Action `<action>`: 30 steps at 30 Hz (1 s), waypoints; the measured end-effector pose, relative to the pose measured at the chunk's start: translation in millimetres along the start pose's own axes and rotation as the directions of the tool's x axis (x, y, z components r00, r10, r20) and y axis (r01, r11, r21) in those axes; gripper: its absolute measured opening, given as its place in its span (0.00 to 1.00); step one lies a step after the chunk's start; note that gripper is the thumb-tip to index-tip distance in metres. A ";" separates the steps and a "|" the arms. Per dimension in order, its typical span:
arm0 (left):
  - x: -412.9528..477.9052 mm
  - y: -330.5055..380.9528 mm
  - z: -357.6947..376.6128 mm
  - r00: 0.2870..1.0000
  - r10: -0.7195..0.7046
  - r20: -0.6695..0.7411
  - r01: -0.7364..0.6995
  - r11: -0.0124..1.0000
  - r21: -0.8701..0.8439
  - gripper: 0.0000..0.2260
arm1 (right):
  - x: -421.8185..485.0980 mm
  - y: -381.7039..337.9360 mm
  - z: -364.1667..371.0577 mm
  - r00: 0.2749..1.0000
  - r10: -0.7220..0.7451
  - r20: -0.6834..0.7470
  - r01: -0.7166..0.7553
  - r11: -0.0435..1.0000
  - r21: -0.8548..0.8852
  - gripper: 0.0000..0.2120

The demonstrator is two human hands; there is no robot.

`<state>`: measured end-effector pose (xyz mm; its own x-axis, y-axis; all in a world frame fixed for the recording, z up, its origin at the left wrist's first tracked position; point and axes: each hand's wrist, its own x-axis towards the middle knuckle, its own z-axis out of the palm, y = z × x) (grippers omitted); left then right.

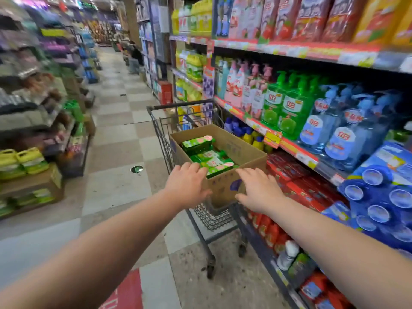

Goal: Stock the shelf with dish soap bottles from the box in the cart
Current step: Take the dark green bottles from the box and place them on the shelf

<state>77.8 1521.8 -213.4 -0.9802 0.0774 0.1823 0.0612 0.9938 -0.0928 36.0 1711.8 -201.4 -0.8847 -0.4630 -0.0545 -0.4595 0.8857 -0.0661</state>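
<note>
My left grip (187, 186) and right grip (259, 190) were both apart, fingers straight and spread, holding nothing. They hung at the near end of the box (236, 150), one at each near corner. The left fingertips reached over the rim. The right grip lay in front of the outer wall. I could not tell if either one touched the cardboard.

The box sat in the cart (161, 132), and the bottles (207, 157) lay flat inside it, packed close, just beyond and below my fingertips. As far as the blur allowed me to judge, their long axis ran across the box, from the aisle side toward the shelf side. The nearest bottle was between the two grips, a little closer to the left one.

The shelf (289, 144) stood directly to the right of the cart, with green pump bottles (283, 112) upright on it. I judged that the right grip was better placed for carrying to the shelf, and the left one for reaching in first.
</note>
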 end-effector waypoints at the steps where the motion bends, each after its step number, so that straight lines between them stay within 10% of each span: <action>1: 2.7 -16.2 3.6 1.000 -0.011 0.007 0.011 1.000 -0.003 0.26 | 14.2 -13.9 3.2 1.000 -0.015 0.009 0.015 1.000 0.005 0.35; 30: 301.4 -239.1 99.2 0.980 -0.083 0.178 0.086 0.996 -0.011 0.26 | 432.5 -30.2 30.7 0.990 -0.042 0.138 0.043 0.999 -0.004 0.33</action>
<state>-251.0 1299.7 -233.4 -0.9997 -0.0209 0.0120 -0.0217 0.9976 -0.0660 -330.3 1483.7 -253.5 -0.8454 -0.4998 -0.1884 -0.4972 0.8652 -0.0644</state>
